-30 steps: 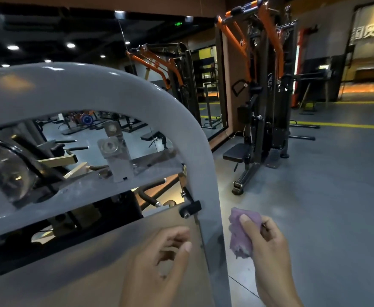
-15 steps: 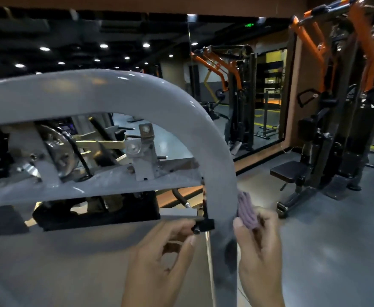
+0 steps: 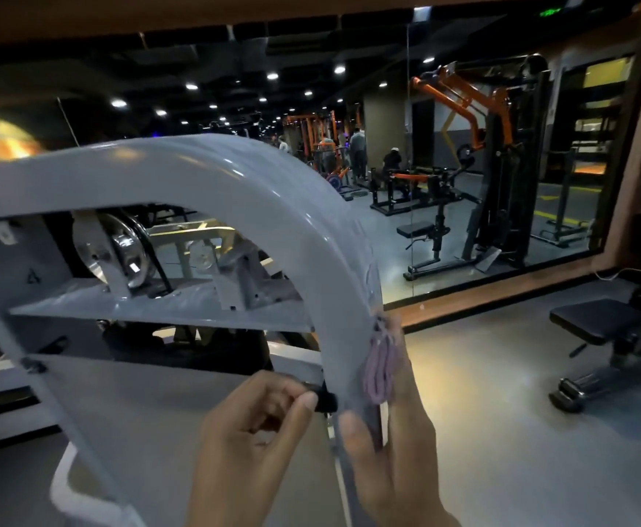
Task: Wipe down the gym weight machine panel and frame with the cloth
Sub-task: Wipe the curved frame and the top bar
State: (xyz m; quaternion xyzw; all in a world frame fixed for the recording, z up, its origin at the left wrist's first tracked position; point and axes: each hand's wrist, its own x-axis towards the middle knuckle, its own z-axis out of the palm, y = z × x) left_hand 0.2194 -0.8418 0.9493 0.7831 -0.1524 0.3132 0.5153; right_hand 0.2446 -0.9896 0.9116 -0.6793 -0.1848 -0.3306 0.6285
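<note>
The weight machine's curved grey frame [image 3: 281, 207] arches from the left down to the lower middle. Below it lies the flat grey panel [image 3: 167, 405]. My right hand [image 3: 391, 431] holds a purple cloth [image 3: 379, 368] against the right side of the frame's upright, thumb on the front face. My left hand [image 3: 250, 443] is beside the frame on the panel side, its fingers curled and its fingertips at a small black knob [image 3: 326, 401] at the panel's upper right corner.
Behind the frame sit a chrome pulley [image 3: 125, 252] with a black cable and a grey crossbar [image 3: 159, 310]. A wall mirror [image 3: 463, 165] reflects the gym. A black bench machine [image 3: 600, 329] stands on the grey floor to the right.
My right hand carried the cloth from open air leftward onto the frame's upright and pressed it there. My left hand rose to the black knob. The view turned left.
</note>
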